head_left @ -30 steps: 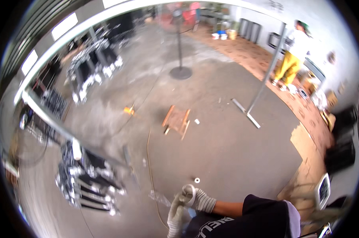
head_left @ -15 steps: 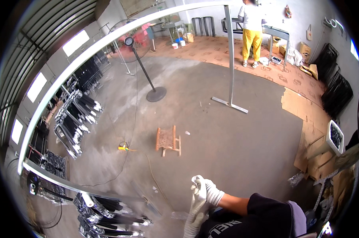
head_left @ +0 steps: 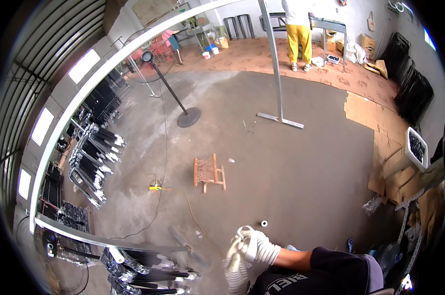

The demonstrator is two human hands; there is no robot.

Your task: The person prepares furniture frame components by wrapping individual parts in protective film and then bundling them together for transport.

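Both my hands wear white knitted gloves and meet low in the middle of the view. My right hand (head_left: 263,248) is closed, its fingers bent over a white looped band (head_left: 251,246) whose exact kind I cannot make out. My left hand (head_left: 236,270) sits just below and to the left, fingers curled up against the same band. A small white roll with a dark core (head_left: 264,223) shows just beyond my right hand.
A pale metal frame (head_left: 134,46) arches around the left and far sides. A low wooden stool (head_left: 206,171), a pedestal fan (head_left: 188,117) and a yellow socket block (head_left: 155,188) with cables stand or lie on the floor. Wrapped black frames (head_left: 92,160) lean left. A person in yellow trousers (head_left: 299,44) stands far off.
The left hand's fingers, stretched upward before, are now curled in by the right hand. The white roll has come into sight beyond the hands. The view has shifted slightly.
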